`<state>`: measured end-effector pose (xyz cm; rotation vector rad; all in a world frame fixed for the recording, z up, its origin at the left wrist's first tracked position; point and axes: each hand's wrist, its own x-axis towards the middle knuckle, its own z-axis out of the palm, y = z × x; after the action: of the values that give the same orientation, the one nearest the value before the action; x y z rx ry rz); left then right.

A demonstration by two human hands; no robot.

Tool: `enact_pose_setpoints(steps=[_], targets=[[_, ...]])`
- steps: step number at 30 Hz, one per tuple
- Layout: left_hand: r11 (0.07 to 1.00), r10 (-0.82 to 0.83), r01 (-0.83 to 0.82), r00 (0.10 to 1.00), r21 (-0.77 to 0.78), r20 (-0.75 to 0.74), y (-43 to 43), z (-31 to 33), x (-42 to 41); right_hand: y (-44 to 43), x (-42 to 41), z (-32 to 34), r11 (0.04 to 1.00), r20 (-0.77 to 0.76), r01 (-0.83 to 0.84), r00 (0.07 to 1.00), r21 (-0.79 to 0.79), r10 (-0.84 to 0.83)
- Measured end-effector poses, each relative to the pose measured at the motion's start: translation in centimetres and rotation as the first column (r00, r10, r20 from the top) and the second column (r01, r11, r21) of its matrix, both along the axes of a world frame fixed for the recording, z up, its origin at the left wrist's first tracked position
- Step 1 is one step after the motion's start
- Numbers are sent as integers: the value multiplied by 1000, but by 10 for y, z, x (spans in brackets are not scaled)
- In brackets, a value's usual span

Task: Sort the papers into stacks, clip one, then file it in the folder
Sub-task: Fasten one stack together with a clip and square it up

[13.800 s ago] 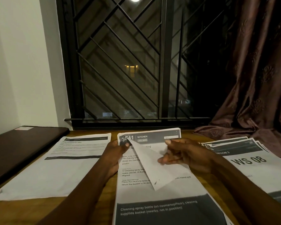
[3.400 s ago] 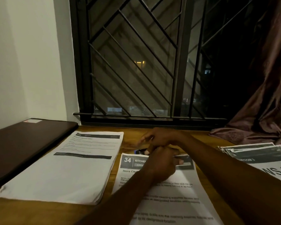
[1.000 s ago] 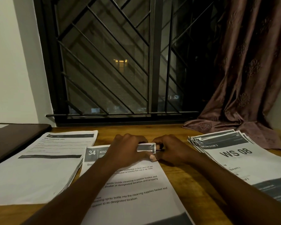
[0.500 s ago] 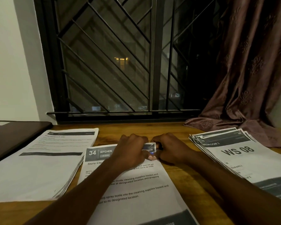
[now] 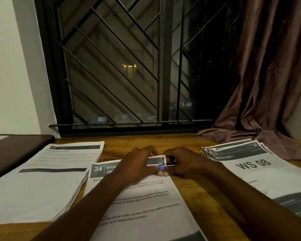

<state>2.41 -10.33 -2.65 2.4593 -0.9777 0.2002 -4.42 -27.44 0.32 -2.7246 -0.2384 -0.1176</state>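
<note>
Three stacks of printed sheets lie side by side on the wooden counter (image 5: pixel 137 140). The middle stack (image 5: pixel 142 206), headed "34 KITCHEN", sits straight ahead. The left hand (image 5: pixel 137 164) is laid over its top right corner, fingers (image 5: pixel 151 152) curled over the far edge and the thumb under the near side, so the corner is gripped between them.

A small clip (image 5: pixel 162 168), blue with thin metal arms, sits right at that corner, touching the paper's right edge. The right hand (image 5: pixel 186 162) is closed beside it, fingers bunched tight. It seems to pinch the clip's metal arm, though the contact is partly hidden behind the knuckles. Whether the clip already bites the sheets cannot be told from here.

The left stack (image 5: pixel 50 180) lies just beside the middle one, its near corner overlapping it slightly. The right stack (image 5: pixel 268 171) (top sheet reading "BEDROOM 3" and "WS 08") lies apart on the other side, its sheets fanned at the far end. A dark folder (image 5: pixel 16 150) lies closed at the far left, touching the left stack's edge. Behind stand a barred window (image 5: pixel 120 66) and a brown curtain (image 5: pixel 268 84) pooling on the counter.
</note>
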Motion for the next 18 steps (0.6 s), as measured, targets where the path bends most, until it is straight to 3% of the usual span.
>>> enact_pose_setpoints(steps=[2, 7, 10, 14, 18], targets=[[999, 14, -16, 999, -37, -52, 2, 1, 4, -7, -3, 6, 1000, -62, -5, 998, -30, 3], [996, 7, -6, 1000, -90, 17, -1, 3, 3, -23, -11, 15, 998, -146, -4, 989, -63, -6], [997, 24, -23, 1000, -80, 9, -2, 2, 3, -19, -10, 12, 996, -88, 15, 996, -91, -23], [997, 24, -26, 999, -68, -37, 6, 7, 6, -13, -14, 4, 998, 68, 62, 996, 17, -63], [997, 65, -67, 997, -28, -41, 17, 13, 10, -1, -16, 1, 985, 282, 33, 959, -167, 16]])
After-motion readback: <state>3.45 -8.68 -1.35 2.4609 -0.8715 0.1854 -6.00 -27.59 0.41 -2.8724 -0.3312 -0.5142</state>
